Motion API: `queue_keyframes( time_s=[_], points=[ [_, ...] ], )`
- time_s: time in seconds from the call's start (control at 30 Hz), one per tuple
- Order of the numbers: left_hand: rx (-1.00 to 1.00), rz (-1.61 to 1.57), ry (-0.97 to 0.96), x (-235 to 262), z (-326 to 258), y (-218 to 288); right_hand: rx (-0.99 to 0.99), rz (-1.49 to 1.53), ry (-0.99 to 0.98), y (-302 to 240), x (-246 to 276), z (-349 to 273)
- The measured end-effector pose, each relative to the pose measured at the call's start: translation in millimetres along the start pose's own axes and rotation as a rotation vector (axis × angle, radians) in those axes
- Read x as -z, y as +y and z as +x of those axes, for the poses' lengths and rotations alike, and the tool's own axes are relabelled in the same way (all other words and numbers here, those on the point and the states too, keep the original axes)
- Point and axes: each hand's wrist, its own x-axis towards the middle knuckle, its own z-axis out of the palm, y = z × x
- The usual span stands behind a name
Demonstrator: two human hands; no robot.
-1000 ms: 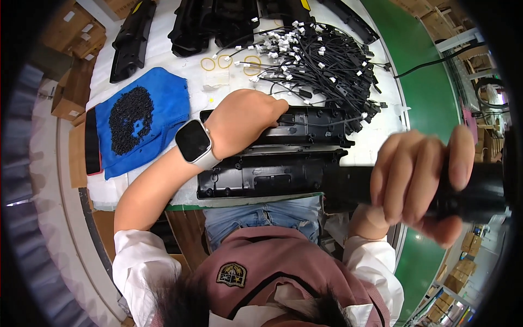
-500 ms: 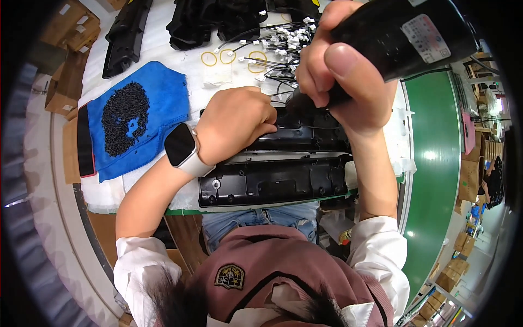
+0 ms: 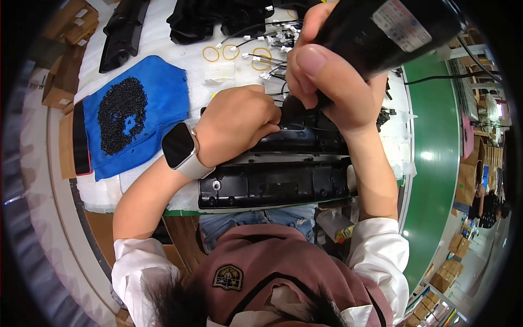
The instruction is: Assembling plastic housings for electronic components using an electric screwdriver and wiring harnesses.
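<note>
My right hand [image 3: 354,95] is wrapped round a black, corded electric screwdriver [image 3: 354,43] with a pale label. Its lower end points down and left to the far one of two long black plastic housings [image 3: 305,140]. Beside that end, the fingers of my left hand [image 3: 237,120] are pinched together over the same housing; what lies between them is hidden. A pale-banded watch is on my left wrist. Nearer to me lies the second black housing [image 3: 272,185], inner side up, with a small metal ring at its left end.
Small black screws [image 3: 117,103] are heaped on a blue cloth [image 3: 166,82] at left, beside a dark flat thing with a red edge [image 3: 81,139]. Cables with white connectors [image 3: 278,41], rubber bands [image 3: 211,53] and more black housings [image 3: 196,22] lie farther back. A green surface [image 3: 430,152] runs along the right.
My right hand and the screwdriver have shifted a little to the left, and the screwdriver's cord shows more. The left hand keeps its pinch at nearly the same spot.
</note>
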Motion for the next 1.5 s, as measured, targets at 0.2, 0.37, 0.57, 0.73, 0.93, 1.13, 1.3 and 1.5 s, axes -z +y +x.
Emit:
queue_keyframes(
  time_s=[0.2, 0.37, 0.57, 0.73, 0.93, 1.13, 1.3, 1.5],
  points=[
    [0.051, 0.007, 0.002, -1, -1, 1, 0.047, 0.230, 0.020, 10, -9, 4],
    [0.062, 0.117, -0.021, 4, -2, 7, 0.150, 0.040, -0.024, 3, -16, -5],
    [0.201, 0.291, 0.335, 44, -40, 11, 0.284, 0.451, -0.107, 2, 19, -23],
    [0.778, 0.856, 0.502, 87, -118, -23, 0.321, 0.489, -0.059, -14, 29, -29],
    [0.805, 0.591, 0.525, 87, -135, -39, 0.284, 0.470, -0.103, -9, 20, -28],
    [0.697, 0.589, 0.649, 91, -132, -45, 0.279, 0.391, -0.114, -2, 21, -24],
    [0.660, -0.003, 0.689, 91, -107, -44, 0.282, 0.440, -0.170, -7, 23, -10],
    [0.683, -1.147, 0.486, 86, -32, -17, 0.367, 0.423, -0.248, -58, 10, 24]
  ],
)
